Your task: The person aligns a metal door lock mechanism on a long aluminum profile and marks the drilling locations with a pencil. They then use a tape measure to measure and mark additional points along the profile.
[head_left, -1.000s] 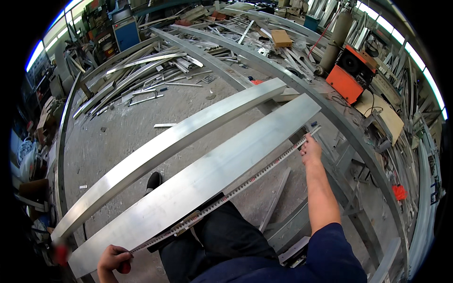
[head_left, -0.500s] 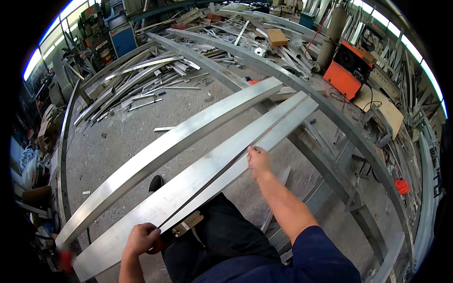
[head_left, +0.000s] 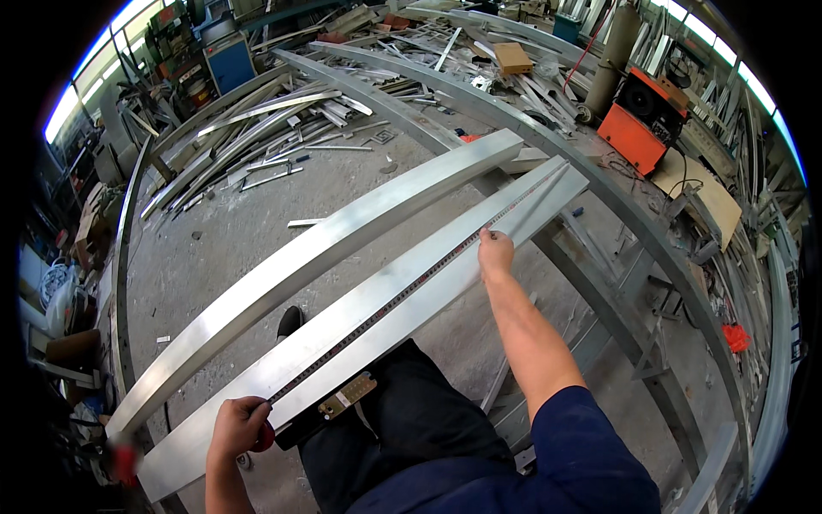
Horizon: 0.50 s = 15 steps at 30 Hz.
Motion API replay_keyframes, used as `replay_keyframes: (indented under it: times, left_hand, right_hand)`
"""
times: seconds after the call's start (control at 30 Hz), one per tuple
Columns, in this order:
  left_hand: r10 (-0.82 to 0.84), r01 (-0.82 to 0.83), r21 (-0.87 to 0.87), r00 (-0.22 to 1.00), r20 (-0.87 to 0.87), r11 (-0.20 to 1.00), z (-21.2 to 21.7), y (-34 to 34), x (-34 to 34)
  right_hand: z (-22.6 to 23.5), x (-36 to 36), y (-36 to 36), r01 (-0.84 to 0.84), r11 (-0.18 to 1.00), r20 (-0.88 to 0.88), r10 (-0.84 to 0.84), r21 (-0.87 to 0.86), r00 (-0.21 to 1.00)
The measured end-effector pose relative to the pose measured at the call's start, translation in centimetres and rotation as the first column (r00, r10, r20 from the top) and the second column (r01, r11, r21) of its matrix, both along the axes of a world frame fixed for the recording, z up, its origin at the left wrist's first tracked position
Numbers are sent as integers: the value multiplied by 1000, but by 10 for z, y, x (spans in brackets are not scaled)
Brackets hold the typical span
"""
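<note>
A tape measure's blade (head_left: 383,310) runs lengthwise along a wide silver metal beam (head_left: 312,344), its marked face showing. My left hand (head_left: 233,426) is closed round the red tape measure case (head_left: 264,438) at the beam's near end, by its front edge. Farther along, my right hand (head_left: 496,252) is closed on the blade, with thumb and finger pinching its edge. The blade continues past that hand toward the beam's far end, where its tip is too small to make out. A second silver beam (head_left: 317,256) lies alongside, just beyond the first.
Steel frame rails (head_left: 599,313) pass under the beams' far ends. Aluminium offcuts (head_left: 257,137) lie heaped on the floor at the back left. An orange machine (head_left: 635,128) and a gas cylinder (head_left: 615,56) stand at the back right. A pouch with a metal plate (head_left: 347,396) is at my waist.
My right hand has slid farther along the blade, toward the beam's far end. The blade has turned its marked face up. My left hand has shifted slightly left with the case.
</note>
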<state>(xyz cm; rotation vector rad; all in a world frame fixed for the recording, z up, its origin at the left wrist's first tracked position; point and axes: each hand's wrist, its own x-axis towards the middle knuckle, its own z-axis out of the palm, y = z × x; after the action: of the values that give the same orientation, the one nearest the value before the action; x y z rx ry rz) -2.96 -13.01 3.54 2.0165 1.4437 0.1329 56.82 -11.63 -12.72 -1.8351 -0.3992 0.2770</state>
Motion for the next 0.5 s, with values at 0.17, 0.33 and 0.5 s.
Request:
replay_keyframes:
  times: [0.17, 0.33, 0.5]
  left_hand:
    - [-29, 29, 16, 999, -14, 999, -4, 7, -4]
    - [-7, 6, -21, 1000, -24, 1000, -2, 13, 3]
    - [-38, 38, -11, 999, -26, 999, -6, 19, 8]
  right_hand:
    - [-11, 1, 1, 12, 995, 79, -20, 98, 997]
    - [-19, 12, 4, -3, 999, 47, 1, 43, 999]
    - [-18, 21, 4, -15, 999, 16, 15, 37, 1000]
